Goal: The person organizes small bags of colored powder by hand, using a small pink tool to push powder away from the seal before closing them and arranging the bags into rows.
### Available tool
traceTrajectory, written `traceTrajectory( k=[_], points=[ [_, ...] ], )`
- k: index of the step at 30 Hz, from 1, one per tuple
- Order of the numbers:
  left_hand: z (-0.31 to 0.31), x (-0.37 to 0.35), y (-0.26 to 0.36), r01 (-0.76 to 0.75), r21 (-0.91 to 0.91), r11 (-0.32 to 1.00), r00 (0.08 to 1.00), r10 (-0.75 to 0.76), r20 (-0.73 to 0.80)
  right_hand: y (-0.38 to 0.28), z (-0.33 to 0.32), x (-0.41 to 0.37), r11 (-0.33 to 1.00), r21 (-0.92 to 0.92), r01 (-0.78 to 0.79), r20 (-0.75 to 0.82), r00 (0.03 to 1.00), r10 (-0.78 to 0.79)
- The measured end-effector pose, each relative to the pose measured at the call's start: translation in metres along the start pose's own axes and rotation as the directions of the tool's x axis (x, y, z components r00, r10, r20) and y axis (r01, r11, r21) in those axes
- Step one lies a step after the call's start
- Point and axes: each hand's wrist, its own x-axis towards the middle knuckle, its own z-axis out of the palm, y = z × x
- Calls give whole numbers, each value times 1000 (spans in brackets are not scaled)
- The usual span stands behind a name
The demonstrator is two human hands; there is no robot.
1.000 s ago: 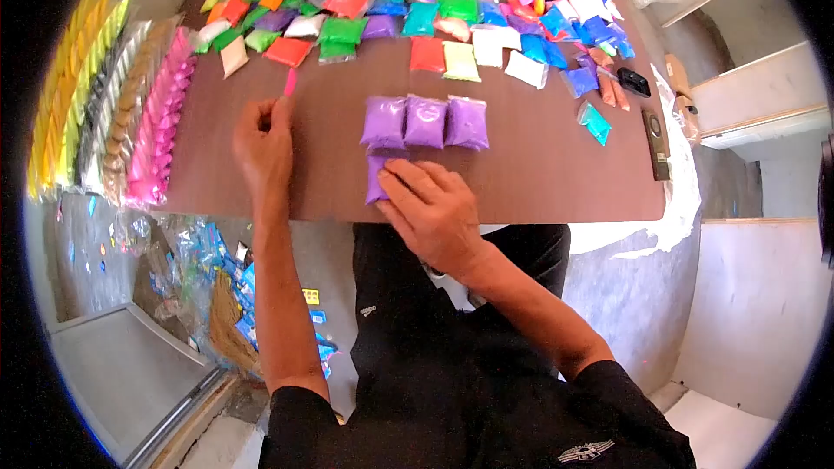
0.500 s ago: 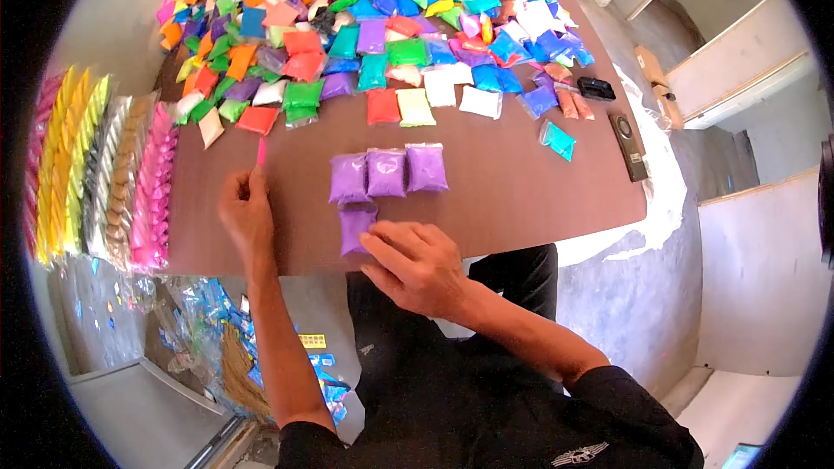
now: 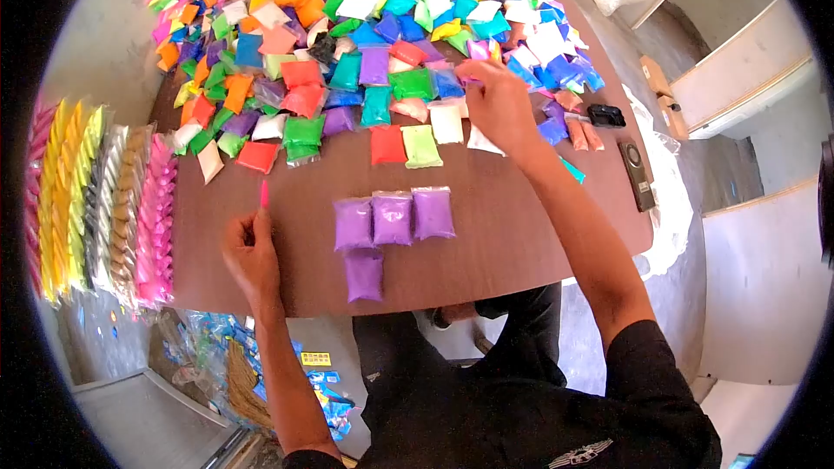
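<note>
My left hand [image 3: 252,254] rests near the table's left front, its fingers pinched around a thin pink stick-like piece [image 3: 265,194] that points away from me. My right hand [image 3: 497,102] reaches into the near edge of the pile, fingers closed at a purple packet [image 3: 472,81] that they mostly cover. Between the hands lie several plump clear packets with purple filling: three in a row, including the middle purple packet [image 3: 392,219], and a single purple packet [image 3: 364,275] just below the row, close to the table edge.
Many small coloured packets [image 3: 356,7] cover the far part of the brown table [image 3: 504,243]. Long bundles of wrapped packets [image 3: 104,208] stand along the left. A black case [image 3: 605,115] and a dark flat device [image 3: 637,175] lie by the right edge.
My right hand has left the lower purple packet and moved forward and right to the pile. The left hand still holds the pink piece. The view has tilted slightly.
</note>
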Motion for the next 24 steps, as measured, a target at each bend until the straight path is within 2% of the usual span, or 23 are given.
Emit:
traceTrajectory(
  k=[1, 5, 7, 9, 10, 11, 14, 17, 21, 23, 24],
  points=[
    [0, 0, 0, -14, 12, 1000, 1000, 14, -14, 8, 8, 13, 998, -56, 30, 18, 999, -29],
    [2, -2, 1, 8, 53, 999, 999, -7, -35, 38, 54, 55, 999, -2, 49, 20, 999, -49],
    [0, -2, 14, 198, -7, 980, 980, -198, 11, 54, 75, 69, 995, -69, 70, 16, 998, -69],
    [0, -2, 13, 178, -14, 984, 984, -178, 19, 63, 87, 82, 994, -97, 41, 65, 997, -35],
    [0, -2, 12, 160, -20, 987, 987, -159, 25, 62, 90, 89, 973, -221, -59, 245, 963, 114],
    [-1, -2, 14, 161, -14, 987, 987, -161, 26, 60, 92, 94, 925, -356, -131, 395, 876, 276],
    [-3, 0, 17, 132, -12, 991, 991, -132, 34, 77, 90, 104, 941, -269, -203, 437, 846, 307],
    [-2, -2, 13, 159, -28, 987, 986, -158, 57, 68, 79, 106, 928, -281, -244, 481, 801, 356],
    [-2, -2, 18, 160, -25, 987, 987, -159, 33, 53, 61, 108, 923, -277, -267, 413, 834, 366],
    [-3, -3, 21, 141, -18, 990, 990, -140, 30, 45, 38, 104, 973, -62, -223, 235, 944, 232],
    [-3, -3, 22, 169, -4, 986, 985, -168, 34, 43, 25, 100, 990, 13, -143, 178, 974, 138]
  ],
)
